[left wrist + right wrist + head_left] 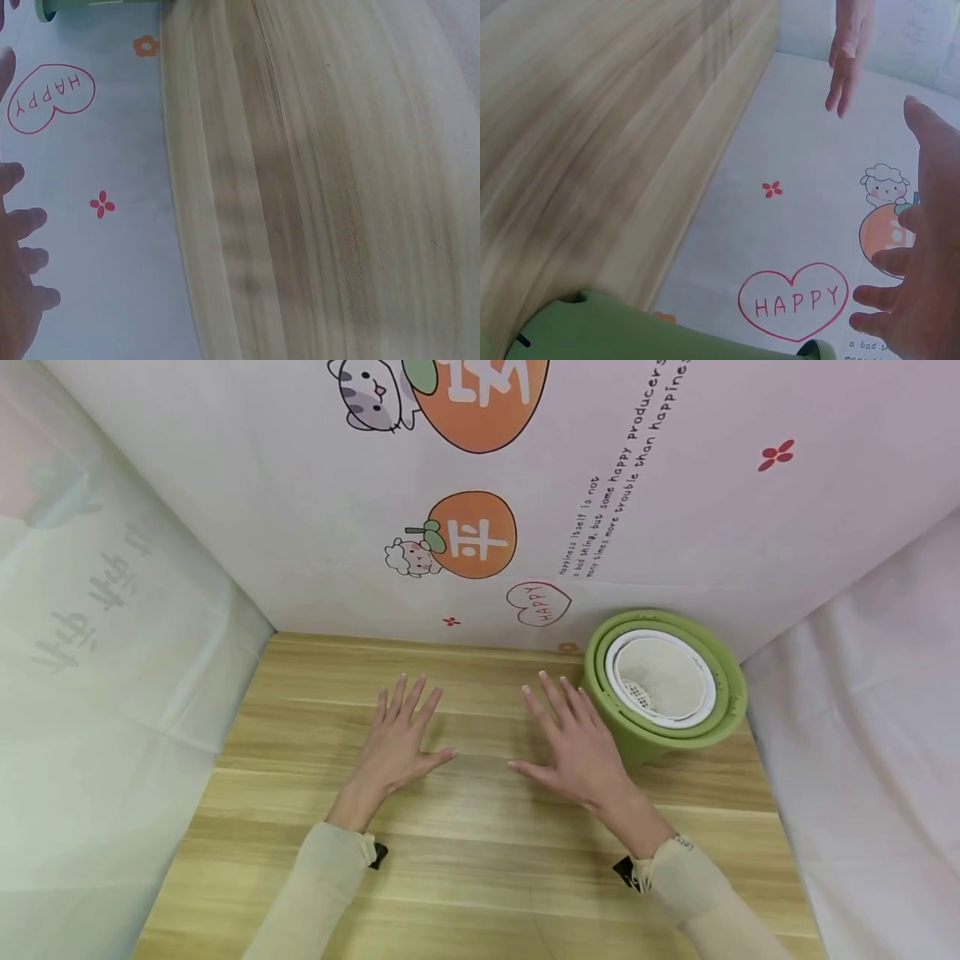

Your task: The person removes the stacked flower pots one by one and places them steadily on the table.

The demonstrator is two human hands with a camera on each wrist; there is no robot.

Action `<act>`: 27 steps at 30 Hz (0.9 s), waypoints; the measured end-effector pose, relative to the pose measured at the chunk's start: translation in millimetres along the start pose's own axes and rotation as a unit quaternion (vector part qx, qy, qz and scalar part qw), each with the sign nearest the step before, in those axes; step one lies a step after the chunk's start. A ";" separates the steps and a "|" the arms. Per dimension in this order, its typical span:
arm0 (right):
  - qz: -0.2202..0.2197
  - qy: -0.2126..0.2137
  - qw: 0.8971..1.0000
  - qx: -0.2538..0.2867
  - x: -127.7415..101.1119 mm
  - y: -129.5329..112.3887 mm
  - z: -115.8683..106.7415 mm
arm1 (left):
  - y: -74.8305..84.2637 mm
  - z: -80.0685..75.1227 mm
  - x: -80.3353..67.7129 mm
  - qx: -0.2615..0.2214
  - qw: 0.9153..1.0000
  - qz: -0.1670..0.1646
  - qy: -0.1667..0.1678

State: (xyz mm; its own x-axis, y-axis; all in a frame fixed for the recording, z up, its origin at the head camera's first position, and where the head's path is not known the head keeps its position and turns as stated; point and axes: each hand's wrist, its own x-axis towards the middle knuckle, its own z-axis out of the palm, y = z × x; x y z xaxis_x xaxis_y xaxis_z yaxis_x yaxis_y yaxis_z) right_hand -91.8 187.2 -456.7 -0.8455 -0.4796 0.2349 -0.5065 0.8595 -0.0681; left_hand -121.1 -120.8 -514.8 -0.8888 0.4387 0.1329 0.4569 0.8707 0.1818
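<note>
Both hands hold nothing. The left hand (397, 739) lies flat over the pale wooden tabletop (480, 877), palm down, fingers straight and fanned, thumb pointing right. The right hand (577, 747) lies just to its right, apart from it, in the same pose: fingers straight and spread, thumb pointing left toward the other thumb. Whether the palms press on the wood or hover just above it cannot be told.

Just right of the right hand, close to its fingers, a round green plastic bucket (645, 739) stands upright at the far right of the table, with a white perforated basket (660, 681) nested inside.

A pinkish printed backdrop (675, 527) with orange fruits, a cartoon cat and a "HAPPY" heart (538, 602) rises behind the table's far edge.
</note>
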 end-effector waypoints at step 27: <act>0.046 0.035 0.998 0.021 -3.0 59.9 -24.4 | 19.1 3.1 34.6 -0.075 0.991 0.083 0.071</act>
State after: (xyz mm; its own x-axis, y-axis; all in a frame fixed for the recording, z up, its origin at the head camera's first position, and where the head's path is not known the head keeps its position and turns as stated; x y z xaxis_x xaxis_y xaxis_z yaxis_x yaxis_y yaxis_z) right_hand -115.5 244.4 -437.8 -0.8756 -0.3837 0.2934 -0.4348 0.8907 -0.1328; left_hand -143.3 -88.3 -509.8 -0.7921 0.5273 0.3073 0.6056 0.7421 0.2874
